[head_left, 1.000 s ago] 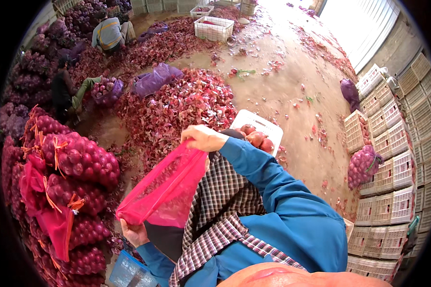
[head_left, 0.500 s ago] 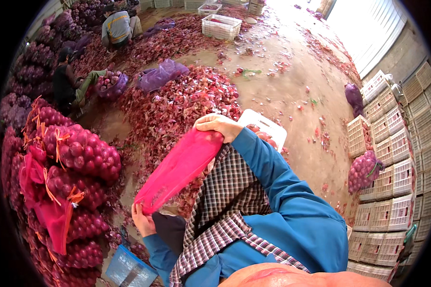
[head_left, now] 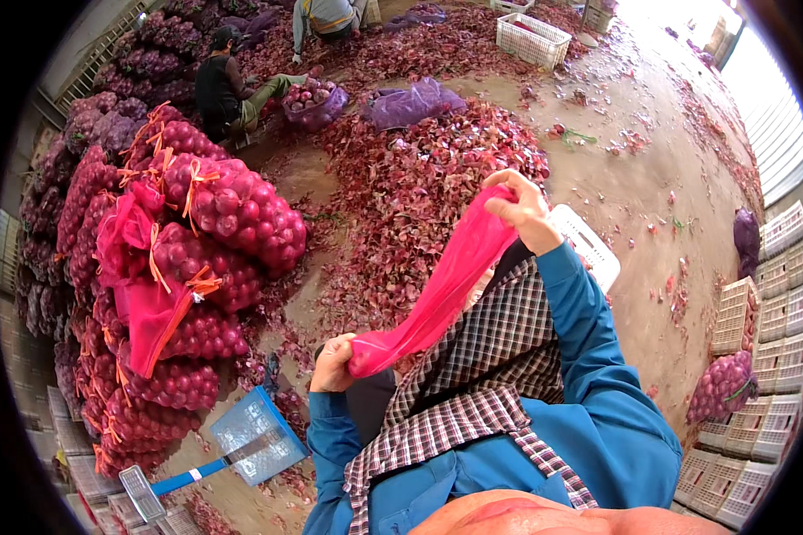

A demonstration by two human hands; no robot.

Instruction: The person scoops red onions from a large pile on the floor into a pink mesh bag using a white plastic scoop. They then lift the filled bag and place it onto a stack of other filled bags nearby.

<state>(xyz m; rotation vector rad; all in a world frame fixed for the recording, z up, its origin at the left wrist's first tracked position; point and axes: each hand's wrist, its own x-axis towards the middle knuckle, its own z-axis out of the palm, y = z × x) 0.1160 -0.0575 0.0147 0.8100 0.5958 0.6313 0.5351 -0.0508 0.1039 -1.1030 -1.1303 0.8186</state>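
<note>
A pink-red mesh bag (head_left: 437, 299) is stretched slantwise between my two hands, over the checked apron on my lap. My left hand (head_left: 333, 364) is closed around its lower, bunched end. At the upper end, my right hand (head_left: 524, 212) pinches the gathered mesh between thumb and fingers. The bag looks limp, with no onions visible in it. Just beyond my right forearm is a white plastic crate (head_left: 589, 250), partly hidden by my sleeve. A large heap of dry onion skins (head_left: 428, 187) lies in front of me.
Filled red onion sacks (head_left: 241, 209) are stacked at left, empty mesh bags (head_left: 152, 303) draped over them. A blue rectangular, see-through object (head_left: 259, 437) lies below. Stacked crates (head_left: 781, 312) line the right, beside an onion sack (head_left: 723, 386). Two people (head_left: 232, 89) work at the far left.
The view has swung left, shifting the scene rightward. The mesh bag, earlier spread wide, is now narrower and bunched at the left hand's end.
</note>
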